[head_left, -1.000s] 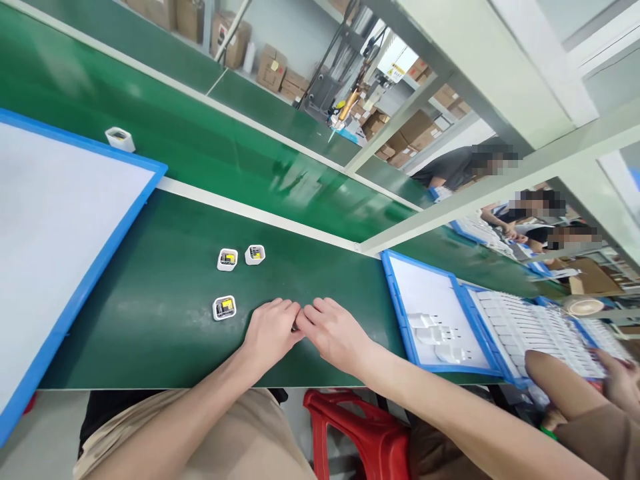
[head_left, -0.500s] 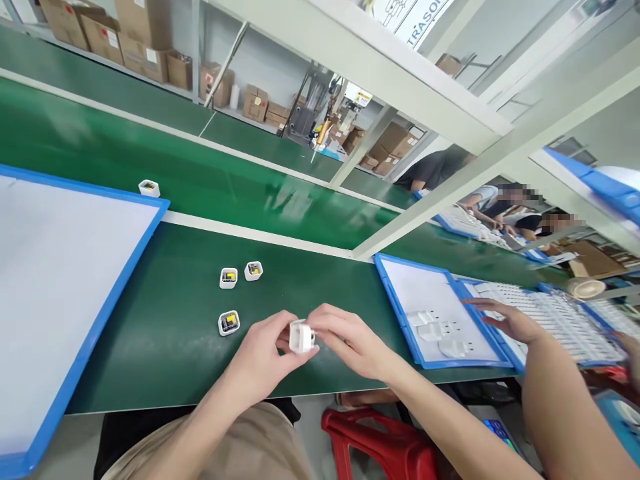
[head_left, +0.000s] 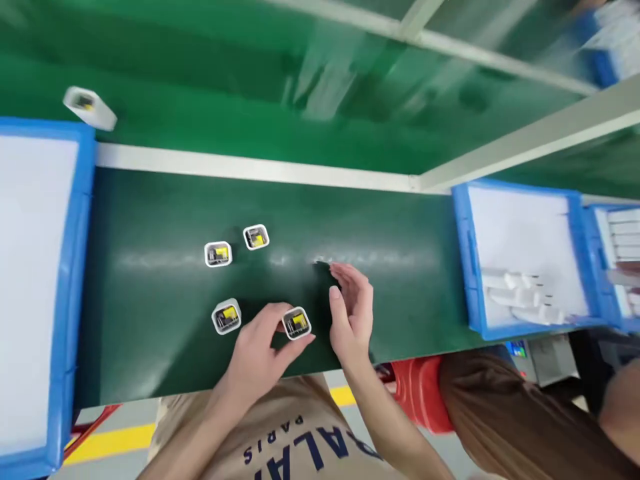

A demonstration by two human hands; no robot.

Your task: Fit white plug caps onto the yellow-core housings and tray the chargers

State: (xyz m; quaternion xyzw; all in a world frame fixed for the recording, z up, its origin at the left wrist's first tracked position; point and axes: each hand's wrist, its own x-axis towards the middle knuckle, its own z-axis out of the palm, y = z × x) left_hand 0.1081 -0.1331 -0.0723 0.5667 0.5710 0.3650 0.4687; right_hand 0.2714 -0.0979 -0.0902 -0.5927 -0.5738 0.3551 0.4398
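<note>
My left hand grips a white charger housing between thumb and fingers. Its open end faces up and shows black and yellow electronic parts inside. To the right of it, my right hand is held just apart, fingers loosely bent and thumb separate, with nothing in it. Three similar housings stand on the green table: one close to my left hand, another behind that, and a third a little further right.
A large blue-rimmed tray with a white base lies on the left. Another blue-rimmed tray at right carries several white plug pieces. A white housing lies beyond the white rail. A person's brown-clad leg shows at lower right.
The view has swung downward. In my left hand the housing has turned so its open end shows. My right hand has come off the housing and moved right.
</note>
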